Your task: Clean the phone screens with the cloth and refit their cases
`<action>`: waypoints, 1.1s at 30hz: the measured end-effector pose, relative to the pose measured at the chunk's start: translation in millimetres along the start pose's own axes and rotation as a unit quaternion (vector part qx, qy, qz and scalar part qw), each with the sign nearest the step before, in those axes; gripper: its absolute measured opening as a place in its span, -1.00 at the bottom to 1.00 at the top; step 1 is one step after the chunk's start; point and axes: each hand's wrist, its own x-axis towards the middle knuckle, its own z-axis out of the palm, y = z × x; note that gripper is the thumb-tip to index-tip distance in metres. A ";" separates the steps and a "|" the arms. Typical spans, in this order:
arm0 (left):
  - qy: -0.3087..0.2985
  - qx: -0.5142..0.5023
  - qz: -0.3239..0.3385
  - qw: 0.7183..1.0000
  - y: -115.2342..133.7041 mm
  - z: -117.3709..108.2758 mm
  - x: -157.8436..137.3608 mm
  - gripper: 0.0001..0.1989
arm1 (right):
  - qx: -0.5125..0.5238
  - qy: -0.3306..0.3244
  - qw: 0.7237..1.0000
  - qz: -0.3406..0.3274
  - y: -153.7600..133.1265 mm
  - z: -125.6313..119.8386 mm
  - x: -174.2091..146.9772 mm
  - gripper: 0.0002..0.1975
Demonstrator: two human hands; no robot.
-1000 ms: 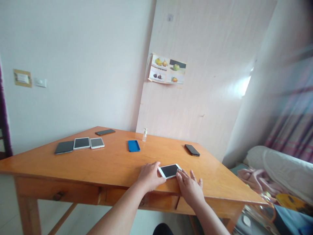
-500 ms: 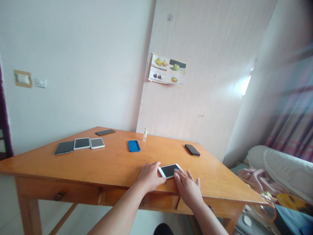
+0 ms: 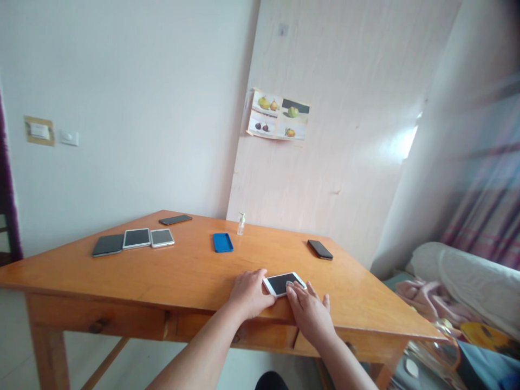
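Note:
A white phone (image 3: 281, 283) with a dark screen lies flat near the front edge of the wooden table (image 3: 182, 271). My left hand (image 3: 247, 294) rests on the table with its fingers curled against the phone's left end. My right hand (image 3: 309, 315) lies palm down, fingers spread, its fingertips on the phone's near right edge and screen. Neither hand lifts the phone.
A blue phone case (image 3: 222, 242) and a small clear bottle (image 3: 241, 223) stand mid-table. A black phone (image 3: 320, 249) lies at the right. Three devices (image 3: 136, 238) lie in a row at the left, and a dark phone (image 3: 175, 219) lies behind them. Bedding (image 3: 455, 281) lies right of the table.
My right hand has slid left along the phone's near edge, its fingertips now further onto the screen. The left hand and phone have barely moved.

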 end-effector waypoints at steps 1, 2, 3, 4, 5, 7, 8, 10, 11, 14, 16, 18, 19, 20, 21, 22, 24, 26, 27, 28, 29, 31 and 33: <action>0.002 0.003 0.003 1.000 -0.5 0.6 0.3 -0.44 | -0.007 0.007 1.000 0.020 2.9 0.4 2.3 -0.50; 0.003 0.004 0.006 1.000 -1.3 1.4 0.7 -0.44 | -0.011 0.013 0.999 0.032 4.2 1.0 3.2 -0.50; 0.004 0.005 0.009 1.000 -2.2 2.3 1.0 -0.44 | -0.012 0.016 0.999 0.031 3.6 1.9 2.4 -0.50; 0.005 0.004 0.010 1.000 -3.2 3.1 1.3 -0.44 | -0.009 0.016 1.000 0.019 1.2 2.8 0.1 -0.50; 0.006 0.003 0.011 1.000 -4.3 4.0 1.5 -0.45 | -0.002 0.011 1.000 -0.004 -2.6 3.6 -3.4 -0.50; 0.010 -0.003 0.012 1.000 -6.3 5.3 1.8 -0.46 | 0.021 -0.004 0.998 -0.066 -11.9 4.7 -12.0 -0.49; 0.012 -0.007 0.013 1.000 -7.1 5.7 1.8 -0.46 | 0.032 -0.011 0.995 -0.094 -16.0 4.9 -16.0 -0.49; 0.011 -0.009 0.016 1.000 -7.7 5.7 1.7 -0.47 | 0.044 -0.018 0.991 -0.122 -20.0 4.8 -20.3 -0.48; 0.010 -0.009 0.017 1.000 -7.6 5.4 1.6 -0.48 | 0.042 -0.017 0.992 -0.121 -19.2 4.5 -20.0 -0.48; 0.008 0.001 0.013 1.000 -5.8 4.2 1.5 -0.46 | 0.015 -0.001 0.997 -0.073 -7.1 4.0 -10.9 -0.50; 0.008 0.006 0.010 1.000 -4.8 3.8 1.6 -0.44 | -0.010 0.013 1.000 -0.017 3.4 4.2 -1.9 -0.51; 0.009 0.006 0.013 1.000 -4.7 4.3 1.9 -0.43 | -0.032 0.023 0.999 0.029 9.7 5.1 4.2 -0.50; 0.011 0.005 0.017 1.000 -5.1 4.9 2.2 -0.44 | -0.040 0.026 0.998 0.040 10.1 5.8 5.2 -0.49; 0.013 0.004 0.022 1.000 -5.8 5.7 2.5 -0.45 | -0.044 0.027 0.998 0.039 8.4 6.6 4.6 -0.48; 0.016 0.003 0.025 1.000 -6.7 6.6 2.8 -0.46 | -0.043 0.025 0.998 0.027 5.0 7.4 2.6 -0.47; 0.017 0.002 0.026 1.000 -7.7 7.6 3.1 -0.47 | -0.036 0.021 0.999 0.005 0.0 8.0 -0.5 -0.47; 0.020 -0.002 0.023 1.000 -9.5 9.2 3.5 -0.46 | -0.007 0.007 0.998 -0.057 -11.6 8.2 -8.3 -0.47; 0.019 -0.010 0.018 1.000 -10.6 9.9 3.6 -0.44 | 0.024 -0.007 0.994 -0.110 -20.9 7.0 -14.6 -0.46; 0.019 -0.013 0.017 1.000 -10.7 9.8 3.5 -0.43 | 0.033 -0.011 0.992 -0.122 -23.1 6.0 -16.0 -0.46; 0.019 -0.013 0.017 1.000 -10.6 9.5 3.3 -0.43 | 0.035 -0.013 0.992 -0.123 -23.3 5.0 -15.8 -0.46; 0.017 -0.012 0.018 1.000 -10.2 9.0 3.2 -0.44 | 0.030 -0.014 0.993 -0.113 -21.4 4.1 -14.0 -0.46; 0.015 -0.002 0.021 1.000 -9.1 8.0 3.0 -0.47 | 0.012 -0.010 0.997 -0.069 -12.4 2.9 -6.4 -0.47; 0.013 0.011 0.022 1.000 -8.0 7.4 3.0 -0.47 | -0.010 -0.002 1.000 -0.013 -0.3 2.6 4.0 -0.49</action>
